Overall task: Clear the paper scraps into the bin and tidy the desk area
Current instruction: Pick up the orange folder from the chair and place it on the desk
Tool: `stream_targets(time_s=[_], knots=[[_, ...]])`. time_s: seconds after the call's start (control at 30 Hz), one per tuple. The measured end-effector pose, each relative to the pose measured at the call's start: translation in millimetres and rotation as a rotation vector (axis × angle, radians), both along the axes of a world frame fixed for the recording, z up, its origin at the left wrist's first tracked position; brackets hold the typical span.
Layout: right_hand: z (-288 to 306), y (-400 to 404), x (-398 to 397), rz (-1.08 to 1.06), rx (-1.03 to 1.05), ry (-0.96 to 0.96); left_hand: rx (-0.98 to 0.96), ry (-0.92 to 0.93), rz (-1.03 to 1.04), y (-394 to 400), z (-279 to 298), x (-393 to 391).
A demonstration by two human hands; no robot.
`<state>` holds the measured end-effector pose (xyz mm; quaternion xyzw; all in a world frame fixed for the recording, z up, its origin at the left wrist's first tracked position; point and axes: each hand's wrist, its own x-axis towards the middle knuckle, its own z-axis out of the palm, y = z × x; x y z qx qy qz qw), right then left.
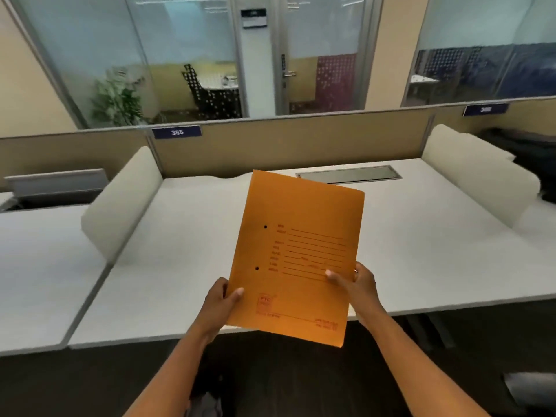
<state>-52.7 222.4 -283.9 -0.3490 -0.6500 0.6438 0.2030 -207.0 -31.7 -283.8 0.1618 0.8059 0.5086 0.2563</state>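
Note:
An orange paper folder point(298, 236) with printed form lines and two punch holes is held up above the front of the white desk point(186, 266). My left hand point(219, 305) grips its lower left edge, thumb on the front. My right hand point(355, 284) pinches its right edge, thumb across the cover. No paper scraps or bin show in this view.
White side dividers stand at the left point(120, 203) and right point(478, 173) of the desk. A grey cable hatch point(349, 175) lies at the desk's back. A beige partition with label 385 point(177, 132) runs behind. A dark object point(529, 158) sits at far right.

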Motion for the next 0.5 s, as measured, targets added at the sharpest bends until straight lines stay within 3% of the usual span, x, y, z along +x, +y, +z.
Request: stream_targets(time_s=[0.23, 0.5], knots=[[21.7, -73.7, -70.0, 0.166, 0.087, -0.010, 0.129, -0.033, 0.152, -96.4, 5.4, -34.1], [36.2, -108.7, -105.6, 0.305, 0.125, -0.042, 0.241, -0.020, 0.258, -139.3, 13.3, -47.4]])
